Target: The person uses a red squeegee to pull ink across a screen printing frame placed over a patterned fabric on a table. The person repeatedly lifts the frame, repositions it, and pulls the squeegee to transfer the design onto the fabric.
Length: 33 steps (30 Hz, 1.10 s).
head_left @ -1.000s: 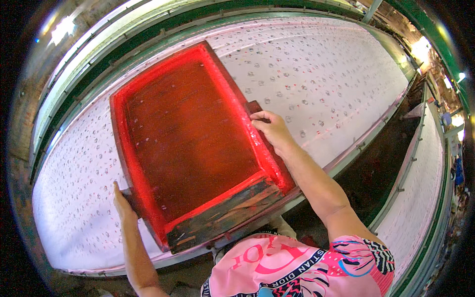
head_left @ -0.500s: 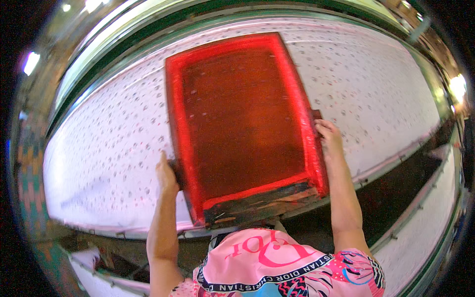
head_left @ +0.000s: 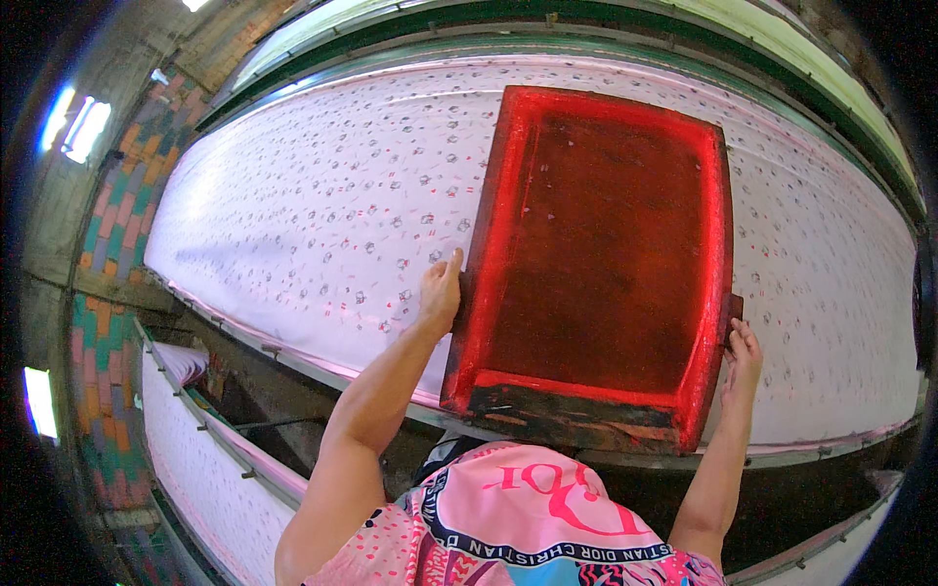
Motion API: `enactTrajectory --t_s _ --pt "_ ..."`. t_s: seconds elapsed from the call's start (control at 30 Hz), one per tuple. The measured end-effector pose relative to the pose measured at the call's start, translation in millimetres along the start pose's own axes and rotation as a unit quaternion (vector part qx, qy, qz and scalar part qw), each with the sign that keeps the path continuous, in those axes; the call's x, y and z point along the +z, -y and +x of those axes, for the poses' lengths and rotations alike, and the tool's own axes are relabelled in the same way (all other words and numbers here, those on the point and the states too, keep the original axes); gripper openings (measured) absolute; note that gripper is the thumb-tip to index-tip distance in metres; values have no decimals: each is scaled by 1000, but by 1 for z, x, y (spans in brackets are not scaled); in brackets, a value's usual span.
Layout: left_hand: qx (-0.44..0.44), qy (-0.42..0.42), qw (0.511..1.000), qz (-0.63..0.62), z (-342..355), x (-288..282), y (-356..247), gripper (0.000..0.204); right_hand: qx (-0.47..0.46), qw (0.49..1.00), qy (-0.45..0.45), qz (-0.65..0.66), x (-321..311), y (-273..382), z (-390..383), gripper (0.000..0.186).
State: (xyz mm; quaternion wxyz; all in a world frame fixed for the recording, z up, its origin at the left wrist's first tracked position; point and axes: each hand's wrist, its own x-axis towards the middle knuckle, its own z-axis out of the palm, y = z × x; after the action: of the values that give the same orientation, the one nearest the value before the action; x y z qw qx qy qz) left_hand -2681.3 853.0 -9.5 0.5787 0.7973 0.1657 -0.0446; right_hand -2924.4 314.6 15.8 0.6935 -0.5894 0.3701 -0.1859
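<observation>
A large screen-printing frame (head_left: 604,249) with red-smeared edges and a dark reddish-brown mesh lies on or just over a long white cloth (head_left: 322,225); I cannot tell whether it touches. My left hand (head_left: 443,291) holds a small dark grip block (head_left: 463,295) on the frame's left side, thumb pointing up. On the other side my right hand (head_left: 743,359) has its fingers around a matching block (head_left: 735,309). Small dark and red motifs cover the cloth left of the frame. Along the frame's near end runs a blackened strip (head_left: 572,415).
The cloth spreads over a long table whose near rail (head_left: 293,356) passes in front of my body. A second cloth-covered table (head_left: 210,479) stands behind at lower left, across a dark gap. Beyond the far edge runs a green rail (head_left: 586,27). Coloured paving (head_left: 107,391) shows at left.
The frame and both hands have shifted right in the picture, and the frame's tilt has changed. The view itself has also turned, bringing more floor in at left. Both hands keep their hold.
</observation>
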Motion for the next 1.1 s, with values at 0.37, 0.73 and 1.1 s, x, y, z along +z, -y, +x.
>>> enactTrajectory --t_s 0.37,0.73,1.1 --pt "-4 16 992 124 3 8 3 82 -346 703 398 -477 78 3 -212 55" --pt "36 19 976 216 -13 5 -19 77 -432 635 319 -556 132 9 -227 36" --pt "95 27 984 150 -2 9 8 63 -297 633 361 -617 186 35 -241 45"
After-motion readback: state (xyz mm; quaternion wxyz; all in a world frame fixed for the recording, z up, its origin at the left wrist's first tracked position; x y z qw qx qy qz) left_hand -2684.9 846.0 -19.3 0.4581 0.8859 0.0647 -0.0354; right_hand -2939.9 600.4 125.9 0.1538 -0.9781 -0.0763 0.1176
